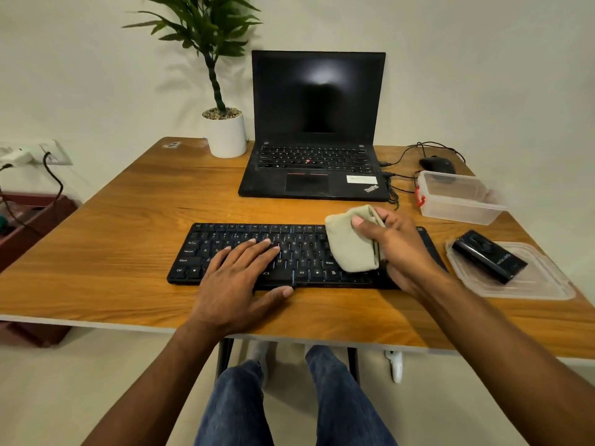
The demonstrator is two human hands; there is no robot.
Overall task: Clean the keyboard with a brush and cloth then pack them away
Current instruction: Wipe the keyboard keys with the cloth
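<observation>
Head camera view looking down at a wooden table [112,239]. A black keyboard [244,252] lies near the front edge. The left hand [238,281] rests flat on its keys, fingers straight and spread. The right hand [396,249] grips a folded beige cloth [349,246], pressing it on the keyboard's right half. To the right, a black brush case [489,256] sits on a clear lid [544,284], with a clear container [457,201] behind it.

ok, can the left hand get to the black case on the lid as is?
Probably not directly: left hand lies flat on the keyboard, and right hand gripping the cloth sits between it and the black case.
</observation>
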